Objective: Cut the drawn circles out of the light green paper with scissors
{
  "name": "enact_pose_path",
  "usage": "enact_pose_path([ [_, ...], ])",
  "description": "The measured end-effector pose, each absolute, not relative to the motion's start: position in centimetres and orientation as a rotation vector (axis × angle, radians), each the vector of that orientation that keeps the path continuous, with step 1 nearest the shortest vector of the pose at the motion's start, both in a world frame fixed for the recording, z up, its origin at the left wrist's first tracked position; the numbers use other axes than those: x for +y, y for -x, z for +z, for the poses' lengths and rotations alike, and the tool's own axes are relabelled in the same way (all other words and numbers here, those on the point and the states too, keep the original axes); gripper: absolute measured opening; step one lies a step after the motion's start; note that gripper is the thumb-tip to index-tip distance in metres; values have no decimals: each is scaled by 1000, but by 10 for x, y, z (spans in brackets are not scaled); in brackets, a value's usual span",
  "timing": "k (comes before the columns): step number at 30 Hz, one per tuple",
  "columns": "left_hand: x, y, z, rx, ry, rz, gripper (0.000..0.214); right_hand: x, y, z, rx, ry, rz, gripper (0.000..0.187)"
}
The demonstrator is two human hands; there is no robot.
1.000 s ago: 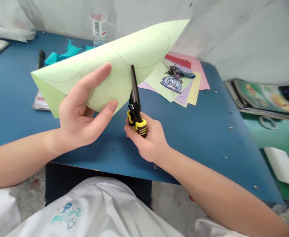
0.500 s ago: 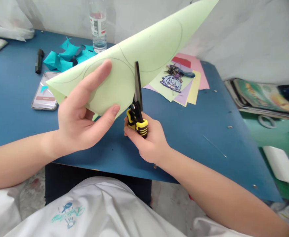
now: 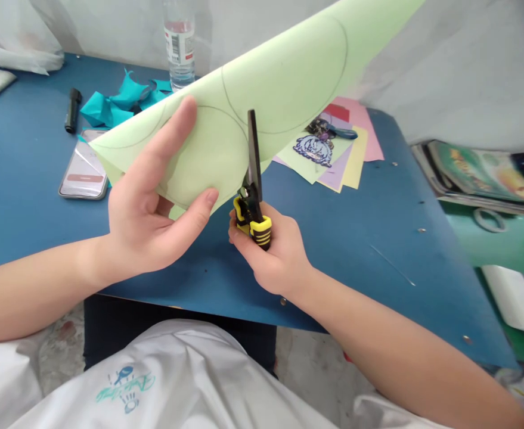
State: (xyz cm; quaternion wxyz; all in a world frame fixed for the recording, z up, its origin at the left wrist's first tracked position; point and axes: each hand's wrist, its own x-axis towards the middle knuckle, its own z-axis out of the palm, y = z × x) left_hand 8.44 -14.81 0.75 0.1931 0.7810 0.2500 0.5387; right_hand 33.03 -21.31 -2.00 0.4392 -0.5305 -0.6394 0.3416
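Observation:
A light green sheet of paper [image 3: 284, 77] with several pencilled circles is held up tilted above the table. My left hand [image 3: 154, 196] grips its lower left part, thumb and index finger on the near face and the other fingers behind. My right hand [image 3: 275, 250] is wrapped round the yellow and black handles of a pair of scissors [image 3: 253, 161]. One dark blade stands in front of the paper, at the right edge of the middle circle; the other blade is hidden behind the sheet. The cut runs up from the paper's lower edge along that circle.
Behind the paper are teal paper scraps [image 3: 114, 101], a water bottle [image 3: 181, 50], a black marker [image 3: 73, 111] and a phone [image 3: 83, 173]. Coloured sheets [image 3: 354, 161] with a keychain [image 3: 313, 150] lie to the right. Further right are magazines [image 3: 480, 173], a tape ring [image 3: 489, 220] and a white power bank [image 3: 514, 298].
The paper's right end has swung slightly up and right. The scissors sit in nearly the same place at the circle's edge. Both hands keep their hold, and the view has shifted a little.

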Motion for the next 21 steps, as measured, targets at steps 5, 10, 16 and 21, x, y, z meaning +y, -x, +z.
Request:
enact_pose_path([
  [5,-146,-87,3,704,-2180,1539,57,-213,-331,-21,-1595,1310,837,14],
  [10,-146,-88,-1,684,-2191,1544,64,-213,-330,-21,-1595,1299,826,14],
  [16,-145,-87,4,665,-2172,1531,66,-212,-333,-24,-1592,1319,815,14],
  [21,-148,-89,9,702,-2126,1513,66,-211,-333,-24,-1595,1322,822,16],
])
